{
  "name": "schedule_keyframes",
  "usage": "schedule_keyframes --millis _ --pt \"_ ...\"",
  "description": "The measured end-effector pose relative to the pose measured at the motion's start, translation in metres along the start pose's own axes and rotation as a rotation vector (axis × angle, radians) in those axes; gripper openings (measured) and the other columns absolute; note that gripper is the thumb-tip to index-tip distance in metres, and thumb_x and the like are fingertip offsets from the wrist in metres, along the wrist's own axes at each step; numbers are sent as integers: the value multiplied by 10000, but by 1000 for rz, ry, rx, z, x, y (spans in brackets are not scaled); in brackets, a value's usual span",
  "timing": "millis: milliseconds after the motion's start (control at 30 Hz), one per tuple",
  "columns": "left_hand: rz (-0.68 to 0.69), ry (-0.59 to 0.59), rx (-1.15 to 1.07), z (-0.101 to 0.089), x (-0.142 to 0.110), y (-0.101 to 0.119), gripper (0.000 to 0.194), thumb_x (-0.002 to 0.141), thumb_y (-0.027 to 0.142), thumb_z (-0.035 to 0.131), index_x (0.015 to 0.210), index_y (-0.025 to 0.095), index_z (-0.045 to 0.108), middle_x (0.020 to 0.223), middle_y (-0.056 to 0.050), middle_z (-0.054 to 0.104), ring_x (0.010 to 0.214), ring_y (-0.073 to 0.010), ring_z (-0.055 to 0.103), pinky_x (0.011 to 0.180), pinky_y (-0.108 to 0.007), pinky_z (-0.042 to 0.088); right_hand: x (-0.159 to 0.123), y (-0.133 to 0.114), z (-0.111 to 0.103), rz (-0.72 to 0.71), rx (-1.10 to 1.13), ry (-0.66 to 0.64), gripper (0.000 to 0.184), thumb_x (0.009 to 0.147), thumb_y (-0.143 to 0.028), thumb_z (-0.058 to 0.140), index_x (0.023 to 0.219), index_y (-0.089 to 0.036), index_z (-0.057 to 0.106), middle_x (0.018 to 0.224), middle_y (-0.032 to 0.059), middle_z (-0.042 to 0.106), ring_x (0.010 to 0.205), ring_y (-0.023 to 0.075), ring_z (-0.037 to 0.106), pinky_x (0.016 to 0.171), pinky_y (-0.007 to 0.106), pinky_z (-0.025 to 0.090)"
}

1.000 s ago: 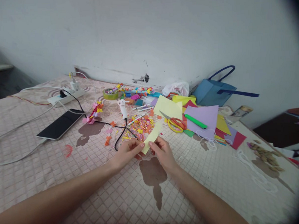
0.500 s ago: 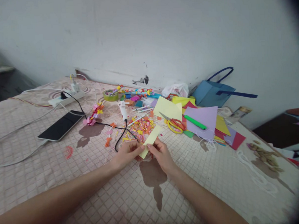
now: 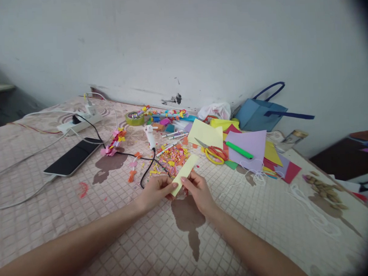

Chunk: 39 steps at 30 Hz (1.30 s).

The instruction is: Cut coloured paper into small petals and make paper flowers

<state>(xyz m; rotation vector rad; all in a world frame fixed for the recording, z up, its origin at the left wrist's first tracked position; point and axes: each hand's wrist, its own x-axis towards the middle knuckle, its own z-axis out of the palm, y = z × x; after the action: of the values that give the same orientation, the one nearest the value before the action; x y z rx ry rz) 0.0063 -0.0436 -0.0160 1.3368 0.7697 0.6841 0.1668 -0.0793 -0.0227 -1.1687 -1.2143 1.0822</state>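
Note:
A pale yellow paper strip [image 3: 186,169] slants between my two hands, just above the patterned tablecloth. My left hand [image 3: 157,191] pinches its lower left edge between thumb and fingers. On the other edge, my right hand [image 3: 198,190] grips the strip with its thumb on top; the fingers beneath are partly hidden. Right behind the strip lies a heap of tiny coloured paper scraps [image 3: 172,157]. Scissors with yellow and orange handles [image 3: 217,153] rest to the right of it, against a larger pale yellow sheet [image 3: 205,133].
A white glue gun [image 3: 150,137] with a black cord stands behind the hands. Left are a phone [image 3: 73,157] and power strip [image 3: 79,123]. Right lie a green cutter [image 3: 239,150], purple paper [image 3: 257,139], white string [image 3: 315,213] and a blue bag [image 3: 260,114].
Both hands keep hold of the paper strip. My left thumb has slid slightly down its edge. The whole view has shifted a little.

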Motion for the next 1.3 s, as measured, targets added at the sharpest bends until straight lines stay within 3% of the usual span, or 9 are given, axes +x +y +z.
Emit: schedule_keyframes --millis 333,433,667,867,1100,1300 --pt "-70 -22 -93 -1 0 -1 362 689 474 697 721 128 596 619 2 623 560 -103 592 574 -217 477 0 0 -2 -30 6 64 279 820 -420 588 672 -189 536 565 -49 457 503 95 411 469 213 348" --pt "-80 8 -79 0 -1 1 361 714 475 674 732 128 578 617 -7 628 555 -103 586 572 -217 468 1 -1 -2 -23 16 32 271 813 -432 593 700 -190 548 584 -43 471 510 97 422 460 211 364" --pt "170 109 14 1 -4 8 299 760 371 662 924 151 544 842 -24 607 677 -122 577 581 -224 465 0 -2 -2 -24 -31 13 286 809 -423 604 654 -191 541 567 -38 479 504 100 428 476 219 374" --pt "224 141 82 1 -5 7 216 785 335 639 786 144 540 723 4 548 633 -100 510 566 -208 424 0 -2 -1 -21 53 7 249 797 -386 624 655 -190 566 570 -42 475 505 99 420 465 216 350" --pt "107 32 -49 1 -5 10 282 744 384 675 729 137 540 692 5 582 627 -103 555 596 -223 449 2 0 -1 -19 154 48 242 816 -346 595 640 -195 525 574 -49 478 510 93 426 480 210 341" --pt "-11 68 -84 1 -2 10 307 668 361 741 689 132 537 614 16 604 544 -85 553 555 -211 451 0 0 -1 -11 160 31 239 815 -340 605 644 -192 527 553 -53 463 495 91 418 462 208 339"
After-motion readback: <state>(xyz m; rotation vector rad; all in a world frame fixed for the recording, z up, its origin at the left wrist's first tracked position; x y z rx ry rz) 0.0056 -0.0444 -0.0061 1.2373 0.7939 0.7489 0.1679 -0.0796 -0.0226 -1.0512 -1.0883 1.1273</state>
